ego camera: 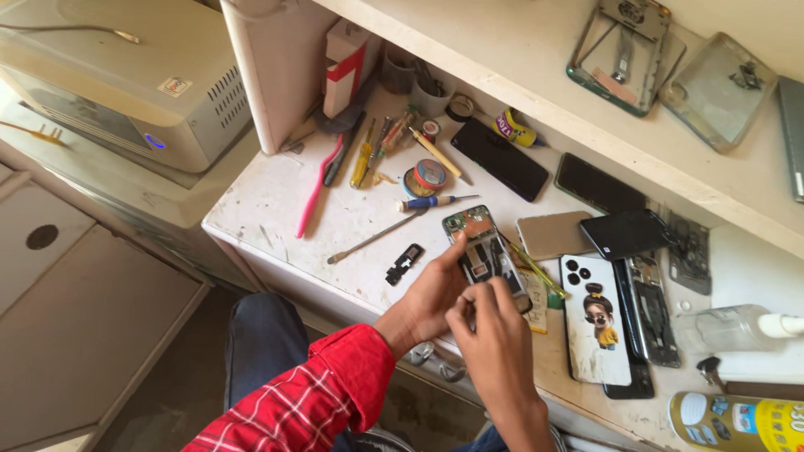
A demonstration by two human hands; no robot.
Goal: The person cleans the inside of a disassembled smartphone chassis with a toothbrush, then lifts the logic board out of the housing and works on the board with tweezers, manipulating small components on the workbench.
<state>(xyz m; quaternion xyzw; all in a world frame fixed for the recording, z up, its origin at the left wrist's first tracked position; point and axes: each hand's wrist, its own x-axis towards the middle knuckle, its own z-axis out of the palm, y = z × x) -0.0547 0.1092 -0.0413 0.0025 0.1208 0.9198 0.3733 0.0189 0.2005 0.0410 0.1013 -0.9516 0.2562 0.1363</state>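
An opened phone (479,241), its back cover off and its green board and black inner parts showing, lies on the white worktable (276,201). My left hand (429,295), in a red checked sleeve, grips the phone's left edge with the thumb pointing up along it. My right hand (494,331) sits over the phone's near end with its fingers curled tight together. They hide that end and whatever is between the fingertips. A small black loose part (404,262) lies just left of my left hand.
A blue-handled screwdriver (435,202), metal rod (373,238), pink toothbrush (318,188) and tape rolls (425,177) lie behind the phone. Several phones and a white cartoon case (596,318) lie to the right. A clear bottle (729,328) and yellow can (745,423) are far right. A shelf (519,59) holds phone frames.
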